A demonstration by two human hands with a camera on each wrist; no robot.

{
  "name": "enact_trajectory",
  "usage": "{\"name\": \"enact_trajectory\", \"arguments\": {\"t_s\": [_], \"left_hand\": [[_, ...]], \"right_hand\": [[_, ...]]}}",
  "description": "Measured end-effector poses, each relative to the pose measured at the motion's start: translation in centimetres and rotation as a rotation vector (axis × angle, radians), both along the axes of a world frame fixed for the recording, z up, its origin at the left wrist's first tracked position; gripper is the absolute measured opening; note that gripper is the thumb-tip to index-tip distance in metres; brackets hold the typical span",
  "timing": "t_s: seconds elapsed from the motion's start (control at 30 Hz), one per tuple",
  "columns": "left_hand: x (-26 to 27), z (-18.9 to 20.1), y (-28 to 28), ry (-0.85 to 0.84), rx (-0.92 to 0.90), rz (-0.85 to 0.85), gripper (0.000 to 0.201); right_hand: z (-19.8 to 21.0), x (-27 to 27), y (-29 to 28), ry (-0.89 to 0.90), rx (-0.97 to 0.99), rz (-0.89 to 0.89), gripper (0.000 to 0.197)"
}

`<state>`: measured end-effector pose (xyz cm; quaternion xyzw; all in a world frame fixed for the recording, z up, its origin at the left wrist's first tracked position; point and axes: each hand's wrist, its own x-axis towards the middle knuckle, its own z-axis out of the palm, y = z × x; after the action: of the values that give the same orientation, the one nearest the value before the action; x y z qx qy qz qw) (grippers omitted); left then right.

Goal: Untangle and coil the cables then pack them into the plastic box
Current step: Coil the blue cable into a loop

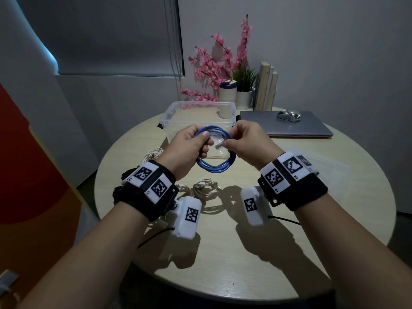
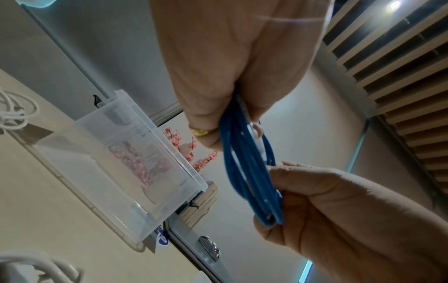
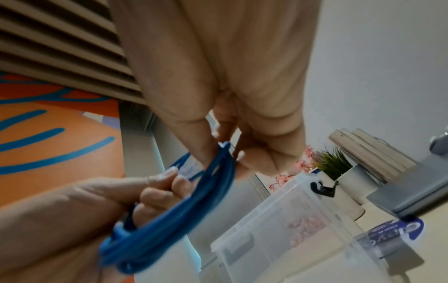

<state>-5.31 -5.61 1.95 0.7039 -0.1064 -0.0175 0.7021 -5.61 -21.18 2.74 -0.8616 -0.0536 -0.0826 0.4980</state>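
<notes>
Table [image 1: 289,219]: round, pale wood, below both hands
Laptop [image 1: 287,124]: grey, lid down, beyond the right hand, a silver mouse [image 1: 288,115] resting on top
Plastic box [image 1: 178,112]: clear, lid off, standing on the table just beyond both hands; nothing can be made out inside it
Pink flowers [image 1: 214,63]: behind the box, beside a small green plant [image 1: 244,79] in a white pot
Blue cable [image 1: 214,169]: wound into a coil of several loops, held in the air between the two hands, in front of the box
White cables [image 1: 207,188]: a loose tangle on the table below the hands, nearer the person; more white cable [image 1: 153,152] lies under the left hand's outer side
Left hand [image 1: 189,146]: fingers curled round the left side of the blue coil, thumb pressed on top
Right hand [image 1: 245,139]: thumb and fingertips pinch the coil's right side, next to a clear connector [image 1: 219,145] at the cable's end
</notes>
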Motion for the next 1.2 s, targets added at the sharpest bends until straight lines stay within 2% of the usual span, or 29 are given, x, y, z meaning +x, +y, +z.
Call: {"name": "enact_trajectory", "arguments": {"t_s": [0.07, 0.13, 0.3, 0.43, 0.5, 0.57, 0.63, 0.73, 0.87, 0.97, 1.1, 1.2], "left_hand": [[0.1, -0.1, 0.0, 0.013, 0.006, -0.01, 0.014], [0.1, -0.3, -0.2, 0.038, 0.026, -0.007, 0.011], [0.0, -0.8, -0.8, 0.082, 0.05, 0.005, 0.007], [0.0, -0.7, -0.6, 0.072, 0.086, 0.019, 0.01], [-0.1, -0.5, -0.4, 0.073, 0.1, 0.001, 0.01], [-0.1, -0.2, -0.2, 0.088, 0.096, -0.025, 0.01], [0.0, 0.0, 0.1, 0.112, 0.088, -0.035, 0.012], [0.3, 0.0, 0.5, 0.139, 0.096, -0.037, 0.018], [0.7, -0.4, 1.3, 0.177, 0.05, -0.036, 0.021], [1.3, -0.6, 2.1, 0.201, 0.012, -0.042, 0.015], [2.5, -1.5, 3.3, 0.24, 0.084, -0.056, 0.017], [3.5, -2.6, 3.9, 0.286, 0.142, -0.064, 0.018]], "right_hand": [[-0.5, 0.3, 0.2, -0.059, 0.024, -0.058, 0.017], [-0.6, 0.3, 0.3, -0.076, 0.129, -0.083, 0.016], [-0.6, -0.1, 0.3, -0.073, 0.338, -0.026, 0.015], [-1.0, 0.1, 0.1, -0.078, 0.237, -0.048, 0.01], [-1.2, 0.3, 0.2, -0.111, 0.147, -0.1, 0.013], [-1.3, 0.4, 0.5, -0.119, 0.148, -0.13, 0.017], [-1.4, 0.3, 0.8, -0.08, 0.283, -0.107, 0.016], [-1.2, 0.3, 1.2, 0.011, 0.564, 0.019, 0.016], [-0.5, 0.7, 1.3, 0.106, 0.693, 0.142, 0.011], [-0.5, 1.2, 1.3, 0.183, 0.619, 0.147, 0.014], [-1.6, 2.4, 1.8, 0.238, 0.262, 0.13, 0.016], [-2.6, 4.0, 2.2, 0.233, 0.125, 0.13, 0.014]]}}
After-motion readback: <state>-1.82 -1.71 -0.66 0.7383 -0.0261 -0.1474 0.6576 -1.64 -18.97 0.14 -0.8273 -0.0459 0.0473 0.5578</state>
